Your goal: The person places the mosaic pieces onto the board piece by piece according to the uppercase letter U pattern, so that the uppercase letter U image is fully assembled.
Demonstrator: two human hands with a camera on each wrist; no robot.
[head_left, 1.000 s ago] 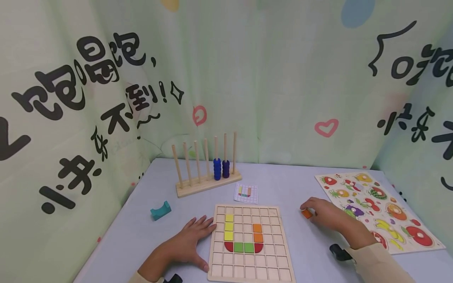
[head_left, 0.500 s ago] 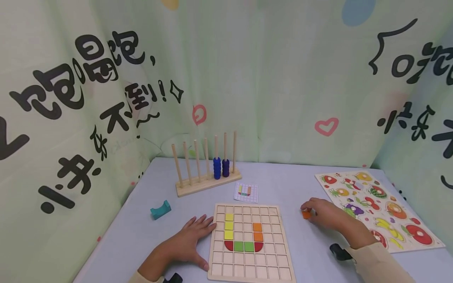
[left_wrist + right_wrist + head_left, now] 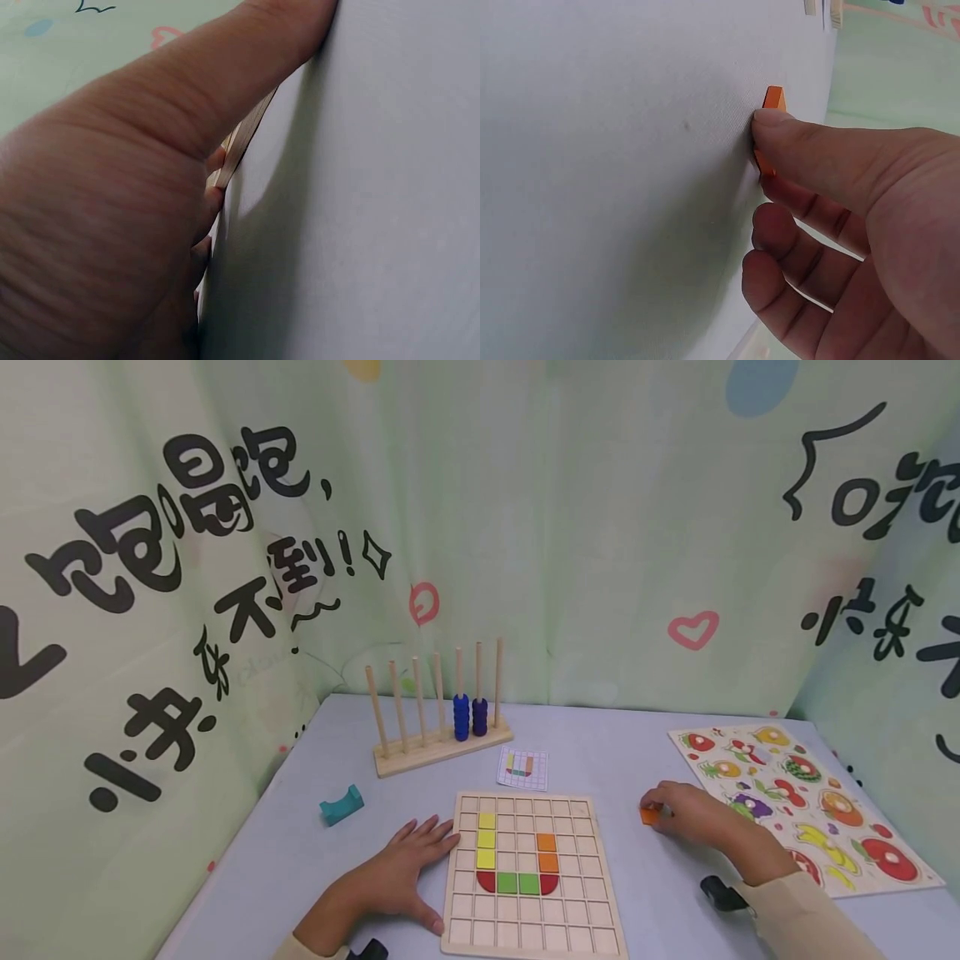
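Observation:
My right hand [image 3: 690, 814] pinches an orange square tile [image 3: 775, 97] between thumb and fingers, low over the table to the right of the board. At the board's left edge rests my left hand [image 3: 397, 872], fingers spread and straight, the thumb and fingertips touching the edge. The wooden grid board [image 3: 517, 935] lies flat and bears a U of coloured tiles: a yellow column [image 3: 487, 839] on the left, orange tiles [image 3: 547, 852] on the right, green squares [image 3: 518, 883] and rounded red corners along the bottom. Behind it lies a small pattern card [image 3: 522, 770] with a similar U.
A wooden peg stand [image 3: 442, 752] with blue beads on two pegs stands at the back. To the left lies a teal curved block [image 3: 342, 806]. A fruit picture board [image 3: 806, 810] lies at the right, partly under the right forearm. Printed curtains surround the table.
Both hands and the board stay almost where they were. The orange tile between my right fingers has turned slightly.

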